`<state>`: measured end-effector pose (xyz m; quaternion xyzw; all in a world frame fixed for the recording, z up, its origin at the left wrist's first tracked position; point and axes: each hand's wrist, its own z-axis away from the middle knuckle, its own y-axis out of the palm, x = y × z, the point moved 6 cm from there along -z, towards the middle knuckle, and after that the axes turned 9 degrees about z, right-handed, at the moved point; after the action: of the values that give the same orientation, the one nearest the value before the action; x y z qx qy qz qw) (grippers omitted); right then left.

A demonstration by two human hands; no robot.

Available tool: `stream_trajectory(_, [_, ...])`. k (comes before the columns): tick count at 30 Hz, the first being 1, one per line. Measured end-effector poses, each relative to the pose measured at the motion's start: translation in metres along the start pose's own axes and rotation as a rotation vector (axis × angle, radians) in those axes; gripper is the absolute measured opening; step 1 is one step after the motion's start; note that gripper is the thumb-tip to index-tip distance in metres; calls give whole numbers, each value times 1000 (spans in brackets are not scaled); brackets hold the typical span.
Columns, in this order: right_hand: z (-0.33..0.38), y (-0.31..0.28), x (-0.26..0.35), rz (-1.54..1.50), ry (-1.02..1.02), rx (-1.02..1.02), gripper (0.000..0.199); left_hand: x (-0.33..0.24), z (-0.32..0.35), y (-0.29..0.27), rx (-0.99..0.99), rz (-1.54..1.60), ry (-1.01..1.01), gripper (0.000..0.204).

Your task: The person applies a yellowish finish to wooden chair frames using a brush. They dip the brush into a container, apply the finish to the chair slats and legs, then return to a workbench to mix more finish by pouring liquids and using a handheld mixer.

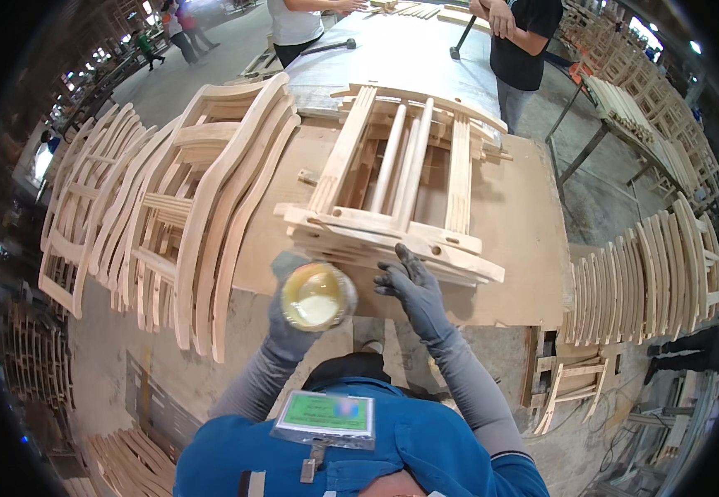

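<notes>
My left hand, in a grey glove, is wrapped round an open round cup with a yellowish rim. Creamy white liquid stands inside it. Held in front of the worktable's near edge, the cup hides part of that hand. My right hand, also gloved in grey, has its fingers apart and nothing in them, close to the near rail of a stack of pale wooden frames. Whether the fingertips touch the rail I cannot tell. Two round dowels lie lengthwise on the stack.
Tall curved chair frames lean together at the left. The brown board worktop carries the stack. More curved wooden parts stand in a row at right. Beyond, two people stand beside a pale table with mallets.
</notes>
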<state>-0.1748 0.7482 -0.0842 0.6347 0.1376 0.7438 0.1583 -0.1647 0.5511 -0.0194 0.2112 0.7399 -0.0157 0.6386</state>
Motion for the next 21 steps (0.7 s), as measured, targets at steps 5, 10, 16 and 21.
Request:
stream_trajectory(5, [-62,56,-17,-27,28,-28,54,-10,-8,-97,-207,114,44,53])
stream_trajectory(10, [-84,60,0,357,-140,-68,25,-30,-18,-128,-177,-319,285,70])
stream_trajectory(16, [-35,41,43,128,-268,-343,25,-10,-59,-92,-136,1040,-241,63])
stream_trajectory(21, [47,15,84,-189,-415,-588,18,12,-73,-23,113,1110,-465,65])
